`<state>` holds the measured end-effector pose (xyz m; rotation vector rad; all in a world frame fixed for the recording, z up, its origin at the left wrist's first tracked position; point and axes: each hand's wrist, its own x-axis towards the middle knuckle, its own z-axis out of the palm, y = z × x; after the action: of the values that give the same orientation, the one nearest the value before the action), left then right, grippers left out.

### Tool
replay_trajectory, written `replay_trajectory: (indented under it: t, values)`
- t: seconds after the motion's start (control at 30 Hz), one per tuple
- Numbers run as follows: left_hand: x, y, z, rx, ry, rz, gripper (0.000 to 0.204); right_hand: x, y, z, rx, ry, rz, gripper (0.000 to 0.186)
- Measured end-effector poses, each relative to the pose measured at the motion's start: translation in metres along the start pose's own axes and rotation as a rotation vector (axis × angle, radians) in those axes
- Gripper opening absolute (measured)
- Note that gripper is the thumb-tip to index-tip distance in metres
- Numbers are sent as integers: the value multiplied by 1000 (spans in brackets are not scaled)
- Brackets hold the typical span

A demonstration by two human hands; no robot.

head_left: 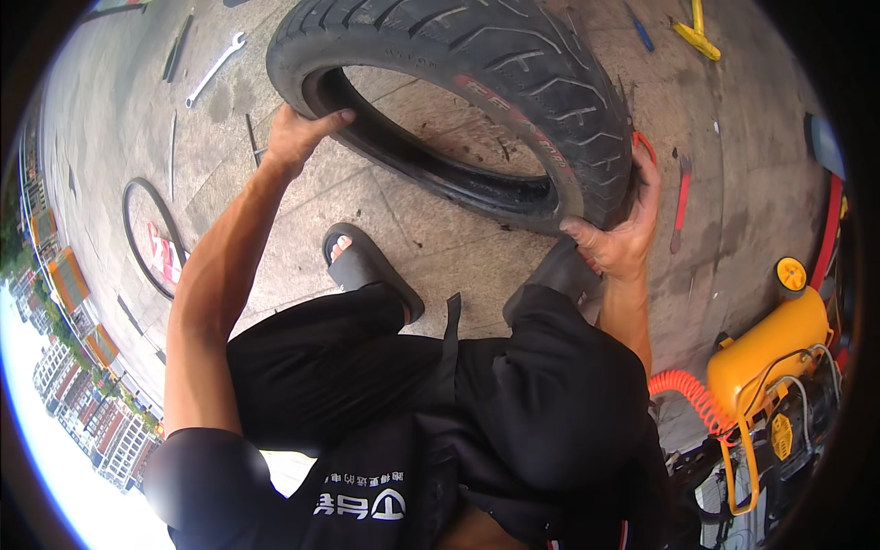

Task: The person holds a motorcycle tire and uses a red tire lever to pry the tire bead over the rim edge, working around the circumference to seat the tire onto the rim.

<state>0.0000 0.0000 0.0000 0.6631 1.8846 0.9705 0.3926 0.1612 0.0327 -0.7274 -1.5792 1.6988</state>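
A large black tire (478, 69) with grooved tread and red sidewall markings is held tilted in front of me, above the paving. My left hand (296, 139) grips its left side, thumb over the inner rim. My right hand (612, 229) is wrapped round its lower right side, thumb at the inner edge. A red object (642, 143) shows just behind my right fingertips; what it is, I cannot make out. My feet in grey slides stand on the paving below the tire.
A wrench (214, 71) and thin dark bars lie at upper left, near a thin black ring (133, 240). A red lever (680, 206), blue tool (639, 27) and yellow tool (698, 41) lie at right. A yellow compressor (765, 344) with coiled orange hose (692, 394) stands at lower right.
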Motion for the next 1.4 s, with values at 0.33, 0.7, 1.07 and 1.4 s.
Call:
replay_trajectory:
  t: [0.33,0.7,1.07,1.4]
  values:
    - [-18,-13,9,111,298,-76,50,3,-17,23,-159,-112,-107,102]
    - [-27,-16,16,144,354,-198,38,-1,-15,30,-188,-230,-242,99]
    - [-25,-8,24,105,417,-182,38,-8,-17,31,-263,-136,-240,98]
    - [-20,18,33,441,456,255,34,-15,-9,-7,-159,0,-192,106]
